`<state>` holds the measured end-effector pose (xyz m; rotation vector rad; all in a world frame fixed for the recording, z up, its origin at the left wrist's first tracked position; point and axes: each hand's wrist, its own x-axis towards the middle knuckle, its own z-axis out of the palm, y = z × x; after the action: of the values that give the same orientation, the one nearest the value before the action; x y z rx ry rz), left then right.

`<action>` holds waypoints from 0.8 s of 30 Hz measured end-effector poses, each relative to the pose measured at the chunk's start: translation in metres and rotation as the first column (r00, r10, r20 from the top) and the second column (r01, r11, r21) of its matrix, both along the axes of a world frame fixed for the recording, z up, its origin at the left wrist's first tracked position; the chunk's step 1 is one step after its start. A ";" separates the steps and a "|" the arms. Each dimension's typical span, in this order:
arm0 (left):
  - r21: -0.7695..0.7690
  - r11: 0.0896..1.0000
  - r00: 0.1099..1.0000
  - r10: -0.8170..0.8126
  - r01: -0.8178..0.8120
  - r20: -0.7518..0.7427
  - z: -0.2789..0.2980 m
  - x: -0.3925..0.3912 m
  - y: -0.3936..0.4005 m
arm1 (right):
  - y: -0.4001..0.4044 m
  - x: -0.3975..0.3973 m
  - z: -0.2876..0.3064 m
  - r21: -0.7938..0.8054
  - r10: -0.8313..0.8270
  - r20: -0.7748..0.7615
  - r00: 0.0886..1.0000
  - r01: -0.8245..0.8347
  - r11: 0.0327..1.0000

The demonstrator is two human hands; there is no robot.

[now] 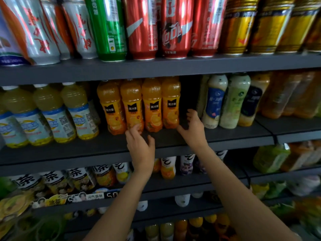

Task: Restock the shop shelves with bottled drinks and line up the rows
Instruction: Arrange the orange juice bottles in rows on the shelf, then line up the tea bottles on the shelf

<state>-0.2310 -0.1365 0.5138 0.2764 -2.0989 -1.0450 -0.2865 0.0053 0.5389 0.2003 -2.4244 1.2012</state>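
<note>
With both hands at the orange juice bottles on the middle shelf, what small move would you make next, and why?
Probably slide the four orange juice bottles with black label tags forward together. They stand back from the dark grey shelf's front edge, and the open left hand touches one bottle's base while the open right hand sits beside the rightmost one.

I see cans along the top shelf: white and red cans (41,32) at eleven o'clock, one green can (108,28) just beside them, red cola cans (175,26) at twelve, gold cans (257,26) at one. A printed price strip (73,199) sits at seven o'clock.
</note>
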 end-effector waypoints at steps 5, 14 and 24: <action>-0.006 0.978 0.978 -0.207 0.208 0.037 0.005 -0.002 0.046 | 0.066 0.019 0.017 0.106 -0.109 -0.060 0.992 0.115 0.988; -0.116 0.924 0.932 -0.360 0.363 0.052 0.015 -0.008 0.106 | 0.139 0.033 0.010 0.170 -0.257 0.187 0.948 0.227 0.959; -0.106 0.887 0.893 -0.448 0.450 0.044 0.029 -0.015 0.203 | 0.254 0.029 0.023 0.096 -0.354 0.278 0.893 0.341 0.935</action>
<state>-0.2463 0.0665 0.5429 -0.2764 -2.2871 -1.1778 -0.2577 0.2592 0.5620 -0.4150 -2.5889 1.0716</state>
